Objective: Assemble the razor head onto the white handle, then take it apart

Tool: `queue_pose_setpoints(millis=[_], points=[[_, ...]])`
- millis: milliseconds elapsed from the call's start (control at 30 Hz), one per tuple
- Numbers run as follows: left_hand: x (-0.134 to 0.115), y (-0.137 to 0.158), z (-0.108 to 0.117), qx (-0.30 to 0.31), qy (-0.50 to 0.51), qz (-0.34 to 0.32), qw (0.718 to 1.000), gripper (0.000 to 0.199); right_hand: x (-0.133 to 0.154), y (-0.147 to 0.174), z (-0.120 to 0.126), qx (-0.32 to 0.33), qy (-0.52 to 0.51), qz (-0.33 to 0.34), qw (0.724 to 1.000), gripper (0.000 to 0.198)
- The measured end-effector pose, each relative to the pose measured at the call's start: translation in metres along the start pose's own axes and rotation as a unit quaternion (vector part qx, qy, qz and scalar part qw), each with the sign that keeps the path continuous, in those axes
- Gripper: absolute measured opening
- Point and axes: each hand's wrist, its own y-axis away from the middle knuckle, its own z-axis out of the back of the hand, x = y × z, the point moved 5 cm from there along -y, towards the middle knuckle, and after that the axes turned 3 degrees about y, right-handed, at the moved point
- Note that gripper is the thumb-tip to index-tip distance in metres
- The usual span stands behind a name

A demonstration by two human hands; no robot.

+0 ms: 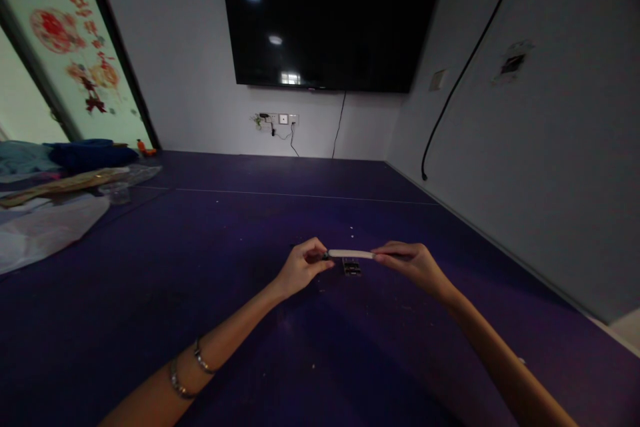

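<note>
A thin, pale, slightly bowed strip [351,254] is held level between my two hands, above the dark purple surface [280,373]. My left hand [306,265] pinches its left end, where a small dark part shows at the fingertips. At the right end, the fingers and thumb of my right hand [407,260] are closed on the strip. Just below and behind it lies a small rectangular item with dark bars [352,268]; its kind is too small to make out. Two bracelets [177,380] circle my left forearm.
To the left lie clear plastic sheeting [55,227], a brown flat piece [65,187] and blue cloth [93,155]. Small pale specks dot the surface. Ahead, a large television [335,20] hangs above wall sockets [283,119]. A black cable [463,73] runs down the right wall.
</note>
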Motion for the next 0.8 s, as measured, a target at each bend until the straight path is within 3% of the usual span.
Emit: queue_pose_setpoints(millis=[167,367,533,700,800], points=[[-0.0038,0.0000,-0.0002,0.001,0.013,-0.010,1.000,0.021,-0.0039,-0.0005,0.0072,-0.036,0.002,-0.010,0.999,0.028],[-0.0055,-0.0001,-0.0009,0.000,0.012,-0.020,1.000,0.021,0.0007,0.0010,0.0030,0.013,-0.016,0.022,1.000,0.025],[-0.0047,0.0004,-0.0019,0.006,0.010,-0.023,1.000,0.021,-0.0018,0.0006,0.0050,-0.017,-0.021,0.009,1.000,0.023],[-0.0053,0.0013,-0.0033,0.008,0.012,-0.016,1.000,0.021,-0.0013,0.0005,0.0020,0.020,-0.023,0.021,0.999,0.022],[-0.0076,0.0029,-0.0062,0.026,0.032,-0.012,0.999,0.020,-0.0052,0.0003,0.0045,0.001,-0.020,0.006,1.000,0.023]])
